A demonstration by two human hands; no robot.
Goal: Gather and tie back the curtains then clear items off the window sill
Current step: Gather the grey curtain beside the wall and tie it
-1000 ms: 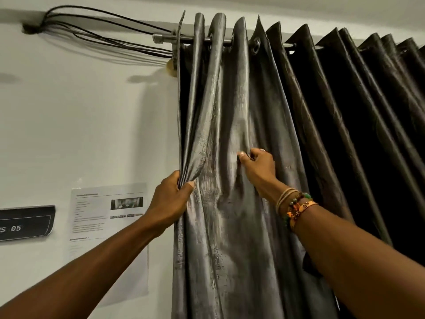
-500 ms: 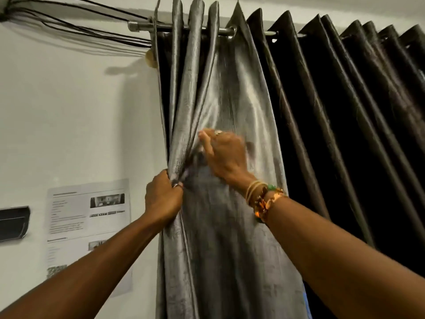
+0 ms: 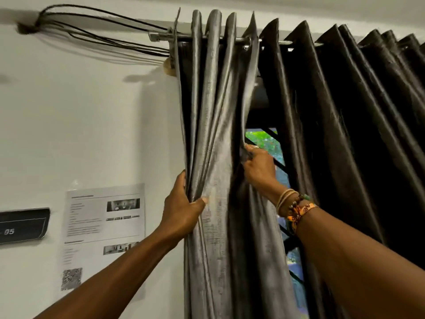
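Observation:
A shiny grey left curtain [image 3: 213,116] hangs bunched in folds from a metal rod [image 3: 241,40]. My left hand [image 3: 181,208] grips the gathered folds at the wall side. My right hand [image 3: 258,166], beaded bracelets on its wrist, grips the curtain's free inner edge higher up. A gap beside it shows the window [image 3: 266,143] with green outside and dark bars. The right curtain [image 3: 349,125] hangs dark and pleated to the right. The window sill is out of view.
Black cables [image 3: 103,31] run along the wall to the rod's left end. A printed paper sheet [image 3: 103,222] with a QR code is taped to the white wall. A dark sign [image 3: 23,224] sits at the far left.
My right hand has pulled the left curtain's inner edge left, opening a gap onto the window. My left hand keeps its grip on the gathered folds.

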